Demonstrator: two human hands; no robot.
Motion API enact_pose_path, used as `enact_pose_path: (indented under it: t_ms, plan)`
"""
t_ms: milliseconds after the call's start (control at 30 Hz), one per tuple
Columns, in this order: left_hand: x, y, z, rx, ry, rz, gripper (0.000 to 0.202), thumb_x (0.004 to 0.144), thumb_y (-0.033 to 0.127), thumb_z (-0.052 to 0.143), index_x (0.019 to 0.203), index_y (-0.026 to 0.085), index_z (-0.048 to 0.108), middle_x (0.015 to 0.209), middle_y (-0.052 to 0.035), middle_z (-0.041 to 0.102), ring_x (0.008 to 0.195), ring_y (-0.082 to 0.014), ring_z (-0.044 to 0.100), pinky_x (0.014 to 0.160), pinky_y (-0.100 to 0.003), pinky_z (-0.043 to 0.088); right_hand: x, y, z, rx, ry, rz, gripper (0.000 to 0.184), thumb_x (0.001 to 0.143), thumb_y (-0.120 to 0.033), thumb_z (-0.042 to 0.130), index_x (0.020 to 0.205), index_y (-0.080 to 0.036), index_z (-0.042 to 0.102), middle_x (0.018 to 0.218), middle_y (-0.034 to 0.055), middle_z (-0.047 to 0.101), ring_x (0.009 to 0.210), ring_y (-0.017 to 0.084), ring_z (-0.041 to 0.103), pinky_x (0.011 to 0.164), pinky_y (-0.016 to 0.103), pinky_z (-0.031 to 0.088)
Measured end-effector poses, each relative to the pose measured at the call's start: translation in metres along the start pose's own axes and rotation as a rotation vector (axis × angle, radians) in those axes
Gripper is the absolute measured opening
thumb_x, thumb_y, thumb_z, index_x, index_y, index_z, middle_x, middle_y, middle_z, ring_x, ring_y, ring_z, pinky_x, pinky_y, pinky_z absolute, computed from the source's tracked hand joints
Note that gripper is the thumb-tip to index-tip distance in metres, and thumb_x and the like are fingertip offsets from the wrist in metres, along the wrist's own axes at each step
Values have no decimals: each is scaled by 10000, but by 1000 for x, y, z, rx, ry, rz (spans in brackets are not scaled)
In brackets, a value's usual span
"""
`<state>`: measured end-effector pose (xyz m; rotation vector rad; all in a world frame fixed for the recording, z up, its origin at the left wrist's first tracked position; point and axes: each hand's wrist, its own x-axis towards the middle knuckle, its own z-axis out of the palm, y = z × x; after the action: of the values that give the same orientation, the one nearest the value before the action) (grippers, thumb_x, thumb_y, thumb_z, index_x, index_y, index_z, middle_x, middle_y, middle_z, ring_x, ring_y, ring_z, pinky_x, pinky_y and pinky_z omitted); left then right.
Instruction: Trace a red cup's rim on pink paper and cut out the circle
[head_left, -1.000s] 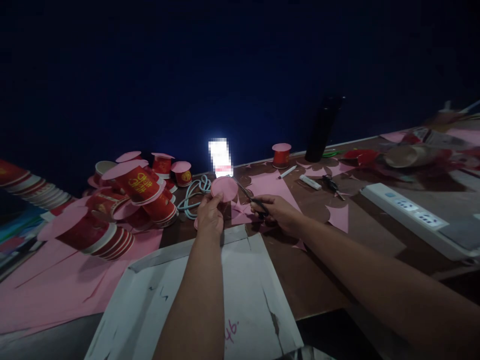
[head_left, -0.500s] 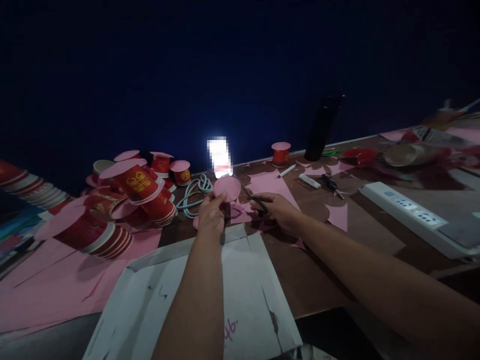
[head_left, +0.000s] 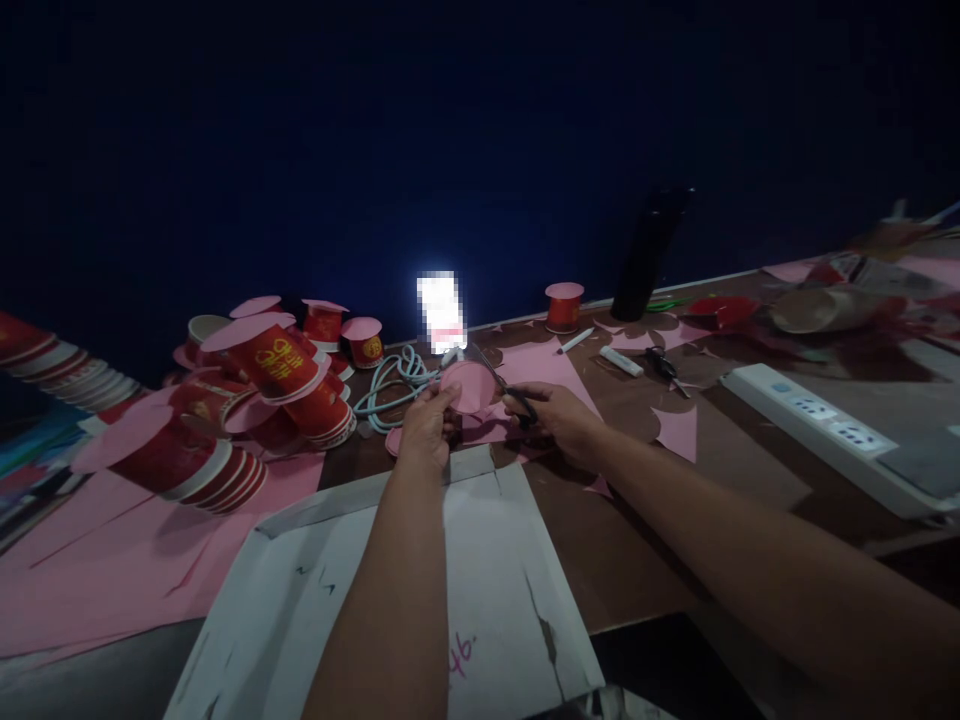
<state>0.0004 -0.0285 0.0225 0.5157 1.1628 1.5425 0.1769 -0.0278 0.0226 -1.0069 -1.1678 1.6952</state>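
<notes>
Between the thumb and fingers of my left hand [head_left: 430, 425] is a round pink paper disc [head_left: 471, 388]. My right hand [head_left: 559, 415] grips black-handled scissors [head_left: 523, 405], whose blades point up and left along the disc's right edge. Whether the blades touch the paper is hard to tell. Beneath both hands lies pink paper [head_left: 491, 428], partly hidden by them. A pale cable [head_left: 382, 390] lies coiled just left of the disc, and a bright, blurred-out phone screen [head_left: 441, 310] stands behind it.
Red paper cups [head_left: 274, 360] topped with pink discs crowd the left, over pink sheets [head_left: 112, 570]. A white box lid [head_left: 360, 580] lies under my forearms. To the right are a marker [head_left: 620, 362], a screwdriver [head_left: 664, 365], a dark bottle [head_left: 646, 255] and a power strip [head_left: 817, 425].
My left hand has shifted the pink disc slightly right and down, closer to the scissors. My right hand keeps nearly the same place.
</notes>
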Motion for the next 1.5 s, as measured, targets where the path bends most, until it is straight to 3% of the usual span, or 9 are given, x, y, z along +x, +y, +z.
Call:
enact_pose_path:
  t_ms: [67,267,533,1100,1500]
  plan:
    - [0,2,0,-56,24,11,387,482,166,824,711,165,513,487,100,432,365,-11,326,348,-131,161,1,1,0,-11,-5,-17,292,720,-329,758,957,-172,696,714,14,640,477,42,496,376,133,381]
    - [-2,5,2,-141,78,20,312,562,110,774,759,167,538,620,54,563,485,-43,508,444,-133,380,1,3,-2,-60,-57,3,324,734,-378,738,964,-158,677,690,14,621,418,23,429,336,126,279]
    - [0,1,4,-167,73,50,279,582,67,735,761,160,543,637,34,613,511,-76,568,488,-168,444,4,5,-3,-45,-85,-9,328,746,-422,716,930,-160,643,682,2,619,405,18,414,332,123,236]
    - [0,-2,7,-233,44,71,265,615,23,705,784,158,550,691,8,651,591,-111,639,578,-209,514,1,6,1,-51,-97,7,402,723,-377,751,1056,-178,648,736,42,675,534,78,562,363,118,329]
    - [-2,-2,11,-240,58,27,258,627,13,684,804,151,556,670,12,642,575,-104,624,614,-229,531,-1,4,2,-74,-97,10,424,742,-390,727,1101,-178,647,689,27,665,459,50,499,383,127,333]
